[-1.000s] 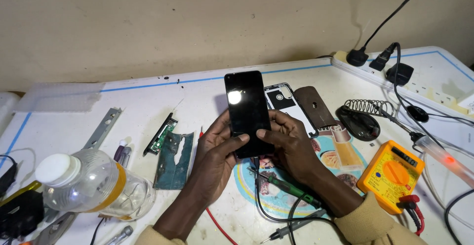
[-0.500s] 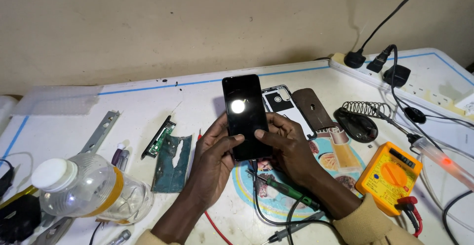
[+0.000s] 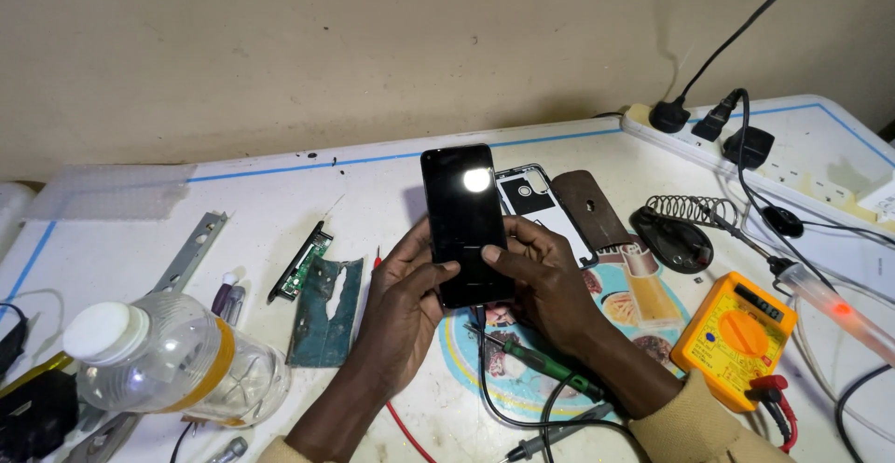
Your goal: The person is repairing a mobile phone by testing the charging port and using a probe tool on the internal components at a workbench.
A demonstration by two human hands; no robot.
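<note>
A black phone [image 3: 463,216] with a dark glossy screen is held upright above the white table [image 3: 280,202]; a lamp glare shows near its top. My left hand [image 3: 406,300] grips its lower left edge with the thumb on the screen. My right hand [image 3: 541,281] holds its lower right side, thumb also pressing the glass. Behind the phone lie a phone frame [image 3: 536,204] and a brown back cover [image 3: 589,209].
A clear plastic bottle [image 3: 163,360] lies at the left beside a green circuit board [image 3: 303,267] and a teal plate [image 3: 326,309]. A yellow multimeter [image 3: 736,337], a soldering iron stand [image 3: 676,230], a green screwdriver [image 3: 541,365], cables and a power strip [image 3: 764,169] fill the right.
The phone and both hands have stayed almost in place; the phone has tipped slightly and the glare on its screen has shifted a little. My thumbs have moved closer together on the glass.
</note>
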